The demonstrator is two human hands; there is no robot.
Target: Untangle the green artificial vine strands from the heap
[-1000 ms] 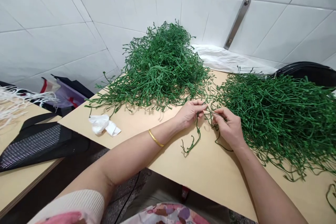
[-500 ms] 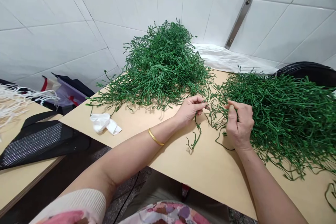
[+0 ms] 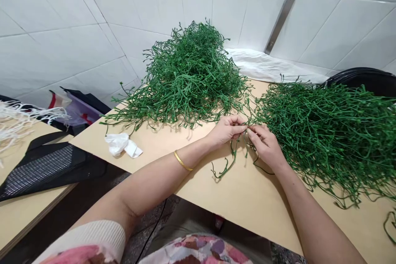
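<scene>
My left hand (image 3: 227, 130) and my right hand (image 3: 266, 146) meet over the pale wooden board (image 3: 247, 202), their fingertips pinching thin green artificial plant stems (image 3: 236, 159) together. A short length of stem hangs below my left hand, and a dark strand trails below my right. A large tangled heap of the same stems (image 3: 188, 78) lies beyond my left hand. A second spread-out mass (image 3: 331, 132) lies against my right hand. A gold bangle (image 3: 182, 161) circles my left wrist.
A crumpled white tissue (image 3: 122, 145) lies on the board's left part. White wall tiles (image 3: 154, 4) with a metal bracket (image 3: 280, 22) rise behind a white cloth (image 3: 272, 68). A black bag (image 3: 365, 80) sits back right. A lower table (image 3: 21, 198) holds black mesh fabric and white fringe.
My right hand has moved left from the right-hand mass and rejoined my left hand, fingers now pinched on the stems. My left hand has shifted little.
</scene>
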